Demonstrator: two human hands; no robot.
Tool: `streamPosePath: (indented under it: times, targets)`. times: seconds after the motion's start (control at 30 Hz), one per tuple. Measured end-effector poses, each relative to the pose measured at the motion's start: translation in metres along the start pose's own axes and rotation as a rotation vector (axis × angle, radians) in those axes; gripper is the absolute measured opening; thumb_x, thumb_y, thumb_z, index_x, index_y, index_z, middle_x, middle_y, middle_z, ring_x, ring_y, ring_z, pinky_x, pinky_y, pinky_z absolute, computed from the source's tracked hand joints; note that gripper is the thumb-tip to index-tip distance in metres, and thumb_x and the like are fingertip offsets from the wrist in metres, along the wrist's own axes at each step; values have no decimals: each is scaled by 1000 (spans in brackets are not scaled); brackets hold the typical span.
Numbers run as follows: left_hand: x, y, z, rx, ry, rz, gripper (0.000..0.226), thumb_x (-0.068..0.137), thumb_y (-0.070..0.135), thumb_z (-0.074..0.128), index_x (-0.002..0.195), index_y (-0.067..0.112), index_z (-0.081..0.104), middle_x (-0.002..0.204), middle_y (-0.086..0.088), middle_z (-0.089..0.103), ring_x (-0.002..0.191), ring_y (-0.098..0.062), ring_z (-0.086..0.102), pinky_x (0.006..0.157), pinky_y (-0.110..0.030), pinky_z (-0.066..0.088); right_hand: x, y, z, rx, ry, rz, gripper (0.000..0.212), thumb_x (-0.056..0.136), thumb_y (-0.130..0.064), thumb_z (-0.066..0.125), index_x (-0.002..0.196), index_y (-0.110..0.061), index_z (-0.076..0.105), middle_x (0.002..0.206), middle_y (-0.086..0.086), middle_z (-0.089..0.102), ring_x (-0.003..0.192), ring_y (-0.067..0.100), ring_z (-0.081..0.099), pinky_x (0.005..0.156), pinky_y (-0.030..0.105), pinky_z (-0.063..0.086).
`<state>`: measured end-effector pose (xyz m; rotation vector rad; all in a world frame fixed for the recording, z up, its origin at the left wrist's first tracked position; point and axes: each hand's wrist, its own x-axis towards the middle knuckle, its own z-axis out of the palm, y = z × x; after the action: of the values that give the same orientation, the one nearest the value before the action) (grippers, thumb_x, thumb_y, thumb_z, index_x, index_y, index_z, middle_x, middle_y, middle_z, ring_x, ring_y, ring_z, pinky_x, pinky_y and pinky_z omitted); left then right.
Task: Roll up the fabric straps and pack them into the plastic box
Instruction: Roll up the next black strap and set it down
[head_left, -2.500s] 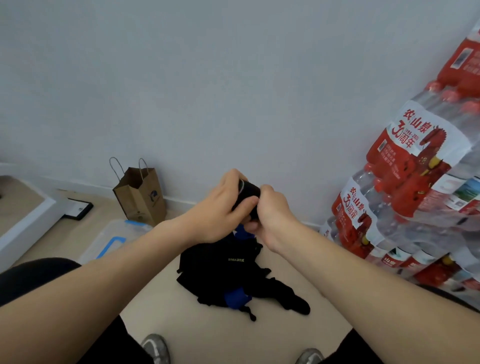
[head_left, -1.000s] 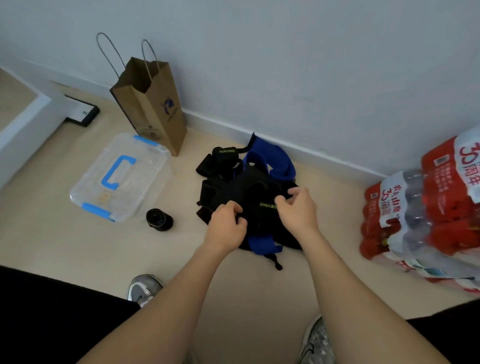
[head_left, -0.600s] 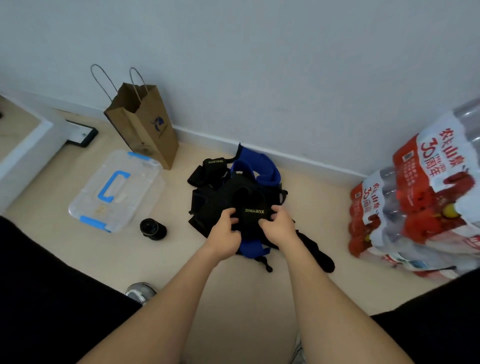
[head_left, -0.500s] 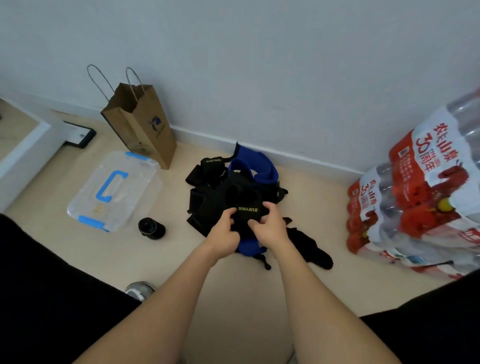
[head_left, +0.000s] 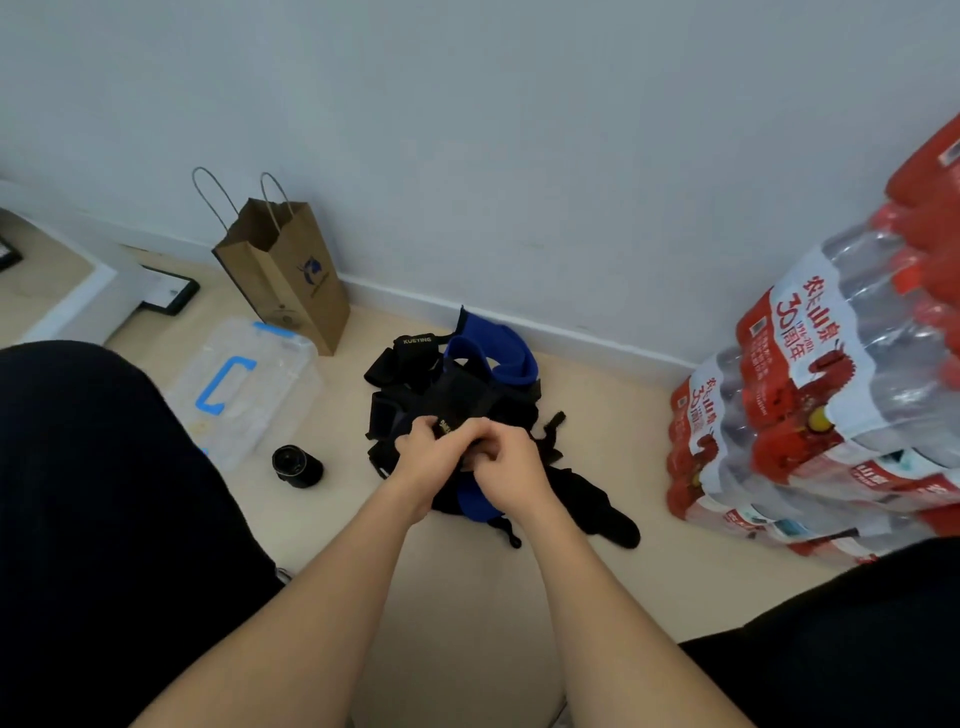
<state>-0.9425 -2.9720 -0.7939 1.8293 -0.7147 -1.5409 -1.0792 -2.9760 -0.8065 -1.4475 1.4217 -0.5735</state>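
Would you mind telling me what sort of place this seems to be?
Probably a plain indoor room corner, perhaps a home or office: bare wall with baseboard, light floor, stacked bottled-water packs and a paper bag.

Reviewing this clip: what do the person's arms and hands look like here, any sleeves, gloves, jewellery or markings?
Both forearms are bare up to the bottom edge of the picture, with no sleeve in view. The left hand and right hand wear no gloves, and no watch, ring, wristband or marking shows on either. Dark black clothing covers the legs at both lower corners.
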Motion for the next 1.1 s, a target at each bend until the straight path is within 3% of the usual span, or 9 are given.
streamPosePath:
  times: [0.13, 0.3, 0.4, 0.63, 0.77, 0.83, 0.9, 0.97, 1.1]
  targets:
    - [-9, 15, -4, 64, -46, 60, 106, 64, 73, 87, 150, 24, 47, 147, -4, 48, 124, -24, 62, 101, -47, 61, -3, -17, -15, -193, -26, -117, 20, 95, -12, 72, 96, -31, 77, 83, -10, 76, 78, 2, 71, 67, 15, 54]
    - [-16, 26, -9, 13, 68, 159, 26, 98, 35, 76, 117, 20, 70, 134, -11, 63, 110, -27, 72, 85, -47, 68, -1, -21, -37, -191, 145, -95, 12, 88, -19, 81, 79, -26, 78, 73, -11, 75, 71, 2, 68, 68, 25, 55]
    - [-23, 25, -15, -80, 95, 239, 10, 107, 25, 66, 111, 18, 72, 113, -8, 77, 108, -29, 75, 92, -49, 65, -4, -16, -36, -211, 237, -25, 31, 90, -32, 83, 66, -25, 65, 62, -8, 66, 60, -1, 62, 54, 19, 44]
    - [-32, 20, -41, -536, 50, 152, 22, 115, 16, 48, 131, 4, 57, 126, -15, 69, 113, -27, 71, 90, -39, 61, -25, 10, -53, -10, 466, 384, 21, 106, -25, 68, 106, -18, 47, 100, 9, 68, 57, 22, 77, 63, 48, 67]
    - [-34, 11, -49, -291, -90, 127, 19, 114, 14, 49, 125, 4, 62, 128, -18, 70, 118, -31, 71, 103, -47, 61, -37, 20, -55, -36, 679, 390, 21, 106, -31, 67, 104, -14, 54, 102, 15, 71, 82, 34, 75, 78, 54, 65]
    - [-36, 5, -50, -206, -88, 156, 18, 113, 13, 53, 121, 6, 67, 122, -17, 74, 115, -32, 73, 97, -46, 64, -38, 11, -57, 155, 757, 331, 15, 107, -25, 64, 102, -16, 53, 95, 13, 75, 78, 31, 78, 76, 54, 66]
    - [-39, -2, -53, -71, -84, 217, 15, 110, 17, 60, 118, 11, 71, 114, -11, 78, 111, -30, 76, 91, -45, 66, -36, -8, -63, 491, 734, 266, 3, 110, -15, 57, 109, -17, 55, 94, 13, 79, 74, 28, 82, 70, 50, 69]
    - [-42, -11, -58, 128, -147, 286, 14, 101, 24, 75, 113, 17, 75, 107, -4, 81, 105, -24, 78, 89, -44, 66, -31, -28, -73, 682, 680, 247, 16, 110, -7, 50, 121, -16, 58, 107, 12, 77, 85, 31, 82, 72, 48, 70]
    - [-48, -28, -53, 520, -230, 320, 34, 76, 17, 96, 102, 25, 77, 95, 6, 81, 93, -9, 77, 80, -27, 61, -28, -49, -87, 647, 583, 386, 32, 99, 5, 49, 126, -4, 64, 112, 16, 74, 98, 35, 77, 81, 50, 69]
